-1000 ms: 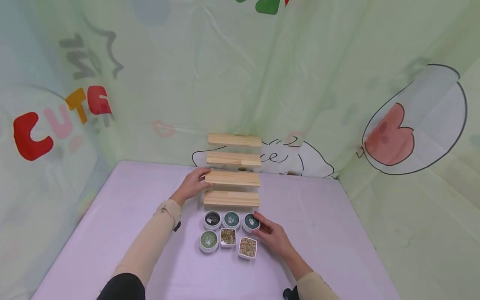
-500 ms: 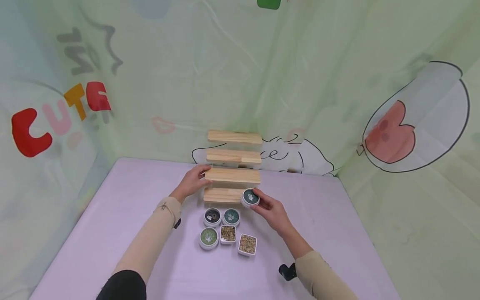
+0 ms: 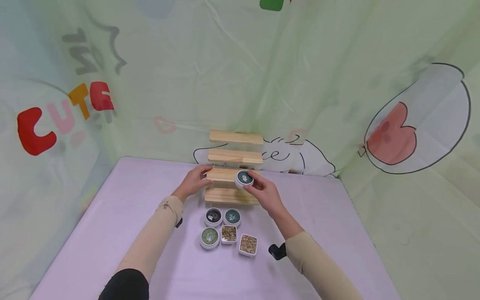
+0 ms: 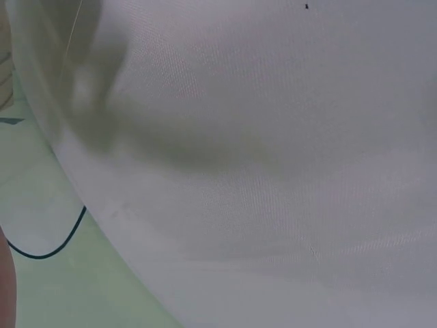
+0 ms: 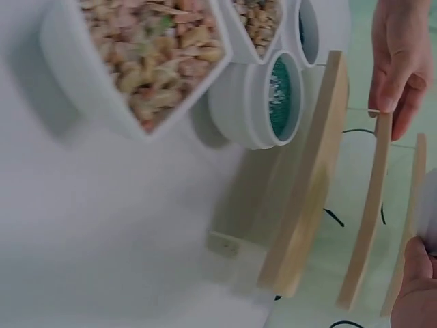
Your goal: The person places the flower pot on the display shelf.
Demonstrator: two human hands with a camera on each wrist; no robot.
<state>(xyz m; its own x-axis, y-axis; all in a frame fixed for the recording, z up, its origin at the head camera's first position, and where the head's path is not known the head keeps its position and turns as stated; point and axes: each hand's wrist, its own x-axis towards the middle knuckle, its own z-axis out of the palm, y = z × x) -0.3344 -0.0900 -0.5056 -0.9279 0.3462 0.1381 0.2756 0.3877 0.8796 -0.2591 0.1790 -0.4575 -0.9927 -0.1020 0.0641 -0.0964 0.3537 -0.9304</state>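
A tiered rack of pale wooden boards stands at the back of the table. My left hand pinches the left end of its second board from the bottom, thumb and fingers around the edge, as the right wrist view also shows. Between the thumb and fingers of my right hand is a round white jar with a dark teal top, over the right part of that same board. In the right wrist view only an edge of the held jar shows, beside my right thumb.
In front of the rack stand a dark-topped round jar, a teal one and a green one. Close by are two square white cups of dried bits. A printed curtain hangs behind the lilac table.
My right hand has lifted the teal-topped jar from the table beside the other jars, up and slightly left to the second board. The left hand has stayed on the rack.
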